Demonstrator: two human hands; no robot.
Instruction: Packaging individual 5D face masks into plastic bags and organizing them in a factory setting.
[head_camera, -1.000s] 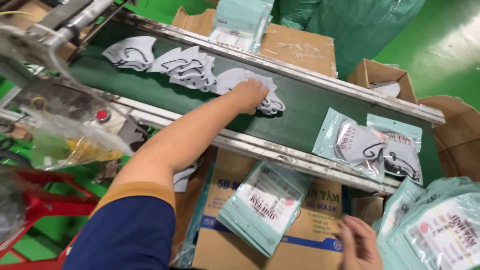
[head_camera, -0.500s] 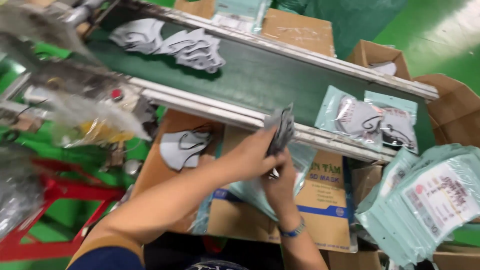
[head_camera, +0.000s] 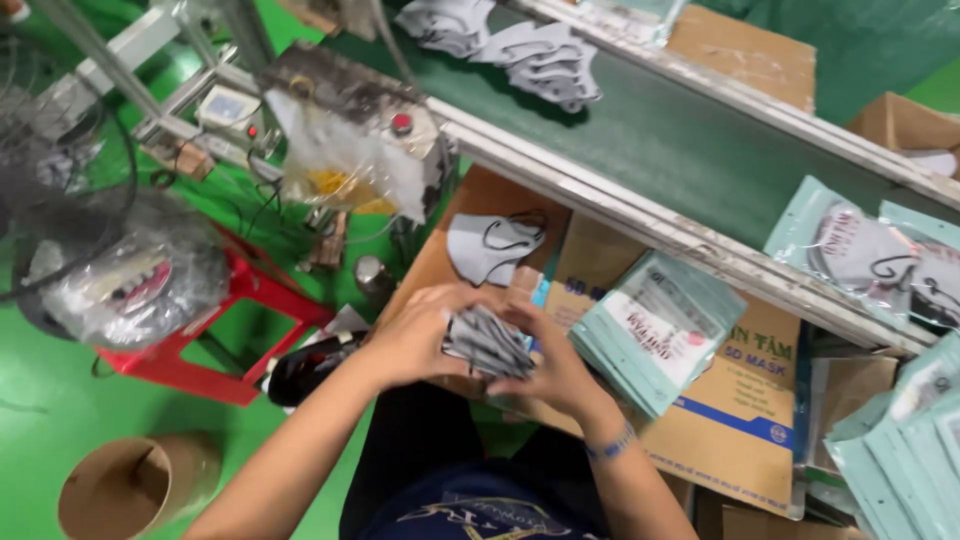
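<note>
Both hands meet low in the middle of the view around a small stack of grey face masks (head_camera: 487, 343). My left hand (head_camera: 420, 335) cups the stack from the left, and my right hand (head_camera: 553, 368) closes on it from the right and below. A loose grey mask (head_camera: 492, 246) lies on a cardboard box just beyond my hands. More grey masks (head_camera: 530, 50) lie in a pile on the green conveyor belt (head_camera: 690, 140) at the top. A stack of teal mask packets (head_camera: 655, 328) rests on a box to the right of my hands.
Filled teal packets (head_camera: 865, 250) lie on the belt's right end, and more packets (head_camera: 905, 440) are heaped at the lower right. A red stool (head_camera: 235, 320) carrying a plastic-wrapped bundle (head_camera: 130, 280) stands left. A cardboard tube (head_camera: 130, 485) sits on the green floor.
My left hand came back from the belt with grey masks and joined my right hand. Both hands have dropped lower and closer to my body, now gathered around the stack.
</note>
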